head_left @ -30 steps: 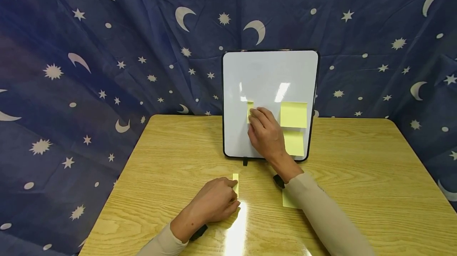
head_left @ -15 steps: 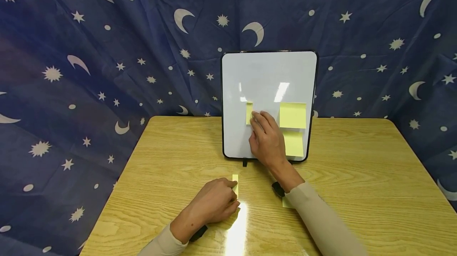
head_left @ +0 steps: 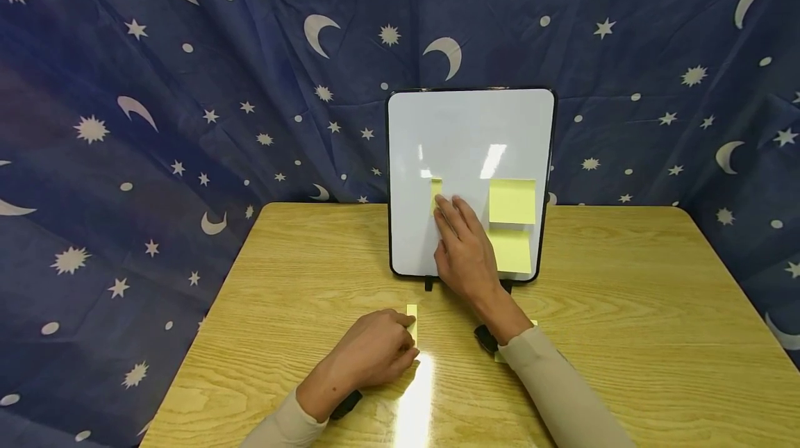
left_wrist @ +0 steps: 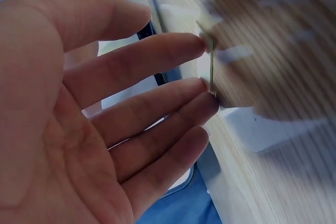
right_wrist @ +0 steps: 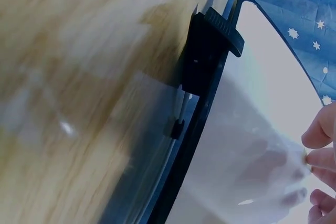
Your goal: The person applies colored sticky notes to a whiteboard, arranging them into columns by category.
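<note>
In the head view, a whiteboard [head_left: 462,128] stands upright at the back of the table. My right hand [head_left: 465,253] has its fingertips on a narrow yellow sticky note [head_left: 435,187] stuck to the board's left half. The fingers are extended and cover part of that note. Down on the table, my left hand [head_left: 378,347] touches a second narrow sticky note [head_left: 412,310] with its index fingertip. From the left wrist, the fingers of this hand look straight, their tips at the note's edge [left_wrist: 211,69]. On the board's right side are two yellow square sticky notes, an upper one [head_left: 512,201] and a lower one [head_left: 514,252].
Another yellow note [head_left: 499,358] lies on the wooden table [head_left: 300,260], mostly hidden under the right wrist. Black feet [head_left: 428,284] support the board. A blue curtain [head_left: 262,59] with moons and stars hangs behind and at both sides.
The right fingers have straightened, slid slightly down from the narrow note's upper part, and now lie flatter against its lower right. The left hand stays in place.
</note>
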{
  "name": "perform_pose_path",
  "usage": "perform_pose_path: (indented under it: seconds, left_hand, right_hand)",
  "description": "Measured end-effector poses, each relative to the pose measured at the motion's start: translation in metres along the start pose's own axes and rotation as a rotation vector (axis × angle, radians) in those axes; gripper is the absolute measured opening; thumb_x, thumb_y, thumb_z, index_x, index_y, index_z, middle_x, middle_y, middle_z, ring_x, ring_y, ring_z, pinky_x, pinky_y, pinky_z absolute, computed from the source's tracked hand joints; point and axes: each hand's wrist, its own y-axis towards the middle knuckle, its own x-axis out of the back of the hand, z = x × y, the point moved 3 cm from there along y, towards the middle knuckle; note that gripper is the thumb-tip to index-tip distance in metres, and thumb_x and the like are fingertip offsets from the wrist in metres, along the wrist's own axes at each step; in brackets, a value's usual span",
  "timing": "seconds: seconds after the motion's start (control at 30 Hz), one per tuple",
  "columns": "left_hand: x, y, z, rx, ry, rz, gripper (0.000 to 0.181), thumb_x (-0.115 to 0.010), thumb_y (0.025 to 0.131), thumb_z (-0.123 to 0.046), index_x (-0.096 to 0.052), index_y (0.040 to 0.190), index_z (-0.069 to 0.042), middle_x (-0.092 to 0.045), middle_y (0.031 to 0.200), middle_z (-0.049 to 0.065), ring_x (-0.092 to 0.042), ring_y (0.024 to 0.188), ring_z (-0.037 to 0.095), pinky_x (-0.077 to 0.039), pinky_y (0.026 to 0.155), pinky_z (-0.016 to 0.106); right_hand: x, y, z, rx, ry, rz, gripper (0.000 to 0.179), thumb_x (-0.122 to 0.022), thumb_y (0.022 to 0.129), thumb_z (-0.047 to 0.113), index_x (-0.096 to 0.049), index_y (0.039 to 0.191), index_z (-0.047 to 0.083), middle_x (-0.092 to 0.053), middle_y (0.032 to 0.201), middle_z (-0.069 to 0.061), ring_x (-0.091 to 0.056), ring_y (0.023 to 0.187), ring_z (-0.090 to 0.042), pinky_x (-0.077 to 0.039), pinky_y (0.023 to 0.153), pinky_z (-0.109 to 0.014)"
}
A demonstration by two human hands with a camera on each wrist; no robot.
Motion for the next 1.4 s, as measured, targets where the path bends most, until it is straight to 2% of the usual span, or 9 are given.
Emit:
perform_pose_path:
  seconds: [0.17, 0.37, 0.47, 0.57, 0.73, 0.9, 1.03, 1.23, 1.4]
  left_hand:
    - [0.001, 0.001, 0.005, 0.005, -0.019, 0.005, 0.025, -0.071, 0.1, -0.023, -0.083, 0.078, -0.02, -0.077, 0.122, 0.005, -0.072, 0.116, 0.018, -0.059, 0.096, 0.036]
    - [0.003, 0.008, 0.012, -0.016, 0.018, -0.013, 0.02, -0.07, 0.102, -0.025, -0.083, 0.088, -0.02, -0.077, 0.116, 0.0, -0.072, 0.11, 0.015, -0.058, 0.096, 0.037]
    - [0.007, 0.013, 0.016, -0.02, 0.02, -0.074, 0.015, -0.072, 0.102, -0.025, -0.083, 0.097, -0.018, -0.077, 0.113, -0.002, -0.072, 0.107, 0.014, -0.058, 0.096, 0.037]
    - [0.014, 0.017, 0.02, -0.02, 0.021, -0.168, 0.012, -0.074, 0.1, -0.024, -0.083, 0.103, -0.017, -0.076, 0.112, -0.004, -0.071, 0.106, 0.014, -0.057, 0.095, 0.036]
    - [0.026, 0.027, 0.026, -0.01, 0.018, -0.307, 0.018, -0.072, 0.1, -0.021, -0.08, 0.115, -0.014, -0.073, 0.12, -0.004, -0.067, 0.115, 0.016, -0.054, 0.099, 0.037]
    - [0.033, 0.035, 0.03, 0.014, -0.002, -0.386, 0.032, -0.067, 0.104, -0.024, -0.071, 0.134, -0.014, -0.068, 0.133, -0.002, -0.061, 0.128, 0.019, -0.049, 0.109, 0.041]
    - [0.038, 0.042, 0.032, 0.029, 0.011, -0.455, 0.045, -0.069, 0.101, -0.022, -0.063, 0.145, -0.014, -0.064, 0.142, 0.003, -0.056, 0.138, 0.023, -0.046, 0.113, 0.045]
    - [0.046, 0.055, 0.031, 0.009, 0.0, -0.552, 0.057, -0.069, 0.099, -0.022, -0.056, 0.154, -0.012, -0.059, 0.15, 0.007, -0.047, 0.148, 0.028, -0.042, 0.117, 0.051]
    - [0.05, 0.067, 0.03, -0.013, 0.008, -0.603, 0.064, -0.07, 0.101, -0.035, -0.052, 0.157, -0.01, -0.056, 0.155, 0.009, -0.042, 0.153, 0.03, -0.038, 0.12, 0.053]
  right_hand:
    - [-0.001, -0.002, -0.001, -0.001, -0.002, 0.02, 0.053, -0.064, 0.091, 0.004, -0.061, 0.143, -0.009, -0.053, 0.159, -0.017, -0.043, 0.149, -0.04, -0.031, 0.126, -0.042]
    - [-0.001, -0.003, -0.002, -0.012, 0.004, 0.039, 0.053, -0.061, 0.093, 0.004, -0.06, 0.144, -0.009, -0.05, 0.16, -0.017, -0.041, 0.151, -0.039, -0.028, 0.128, -0.041]
    - [-0.001, -0.003, -0.002, -0.011, 0.005, 0.039, 0.053, -0.061, 0.092, 0.004, -0.06, 0.144, -0.009, -0.051, 0.16, -0.017, -0.042, 0.15, -0.04, -0.029, 0.127, -0.042]
    - [-0.002, -0.003, -0.002, -0.009, 0.011, 0.033, 0.053, -0.061, 0.092, 0.004, -0.061, 0.143, -0.009, -0.051, 0.16, -0.017, -0.043, 0.15, -0.041, -0.03, 0.127, -0.042]
    - [-0.003, -0.003, -0.002, -0.014, 0.034, 0.027, 0.053, -0.06, 0.092, 0.003, -0.061, 0.143, -0.01, -0.051, 0.159, -0.018, -0.043, 0.149, -0.041, -0.03, 0.127, -0.043]
    - [-0.004, -0.003, 0.0, -0.016, 0.047, 0.036, 0.054, -0.061, 0.091, 0.002, -0.06, 0.143, -0.011, -0.049, 0.16, -0.019, -0.042, 0.15, -0.04, -0.029, 0.127, -0.042]
    - [-0.003, -0.003, 0.001, -0.011, 0.042, 0.032, 0.055, -0.063, 0.089, 0.0, -0.06, 0.142, -0.012, -0.049, 0.16, -0.019, -0.042, 0.15, -0.04, -0.029, 0.127, -0.042]
    - [-0.004, -0.003, 0.001, -0.006, 0.037, 0.024, 0.054, -0.063, 0.087, 0.001, -0.061, 0.14, -0.012, -0.05, 0.16, -0.02, -0.043, 0.149, -0.041, -0.029, 0.127, -0.042]
    - [-0.004, -0.004, 0.001, -0.005, 0.029, 0.033, 0.051, -0.06, 0.089, 0.0, -0.063, 0.139, -0.01, -0.049, 0.16, -0.02, -0.041, 0.151, -0.041, -0.028, 0.128, -0.043]
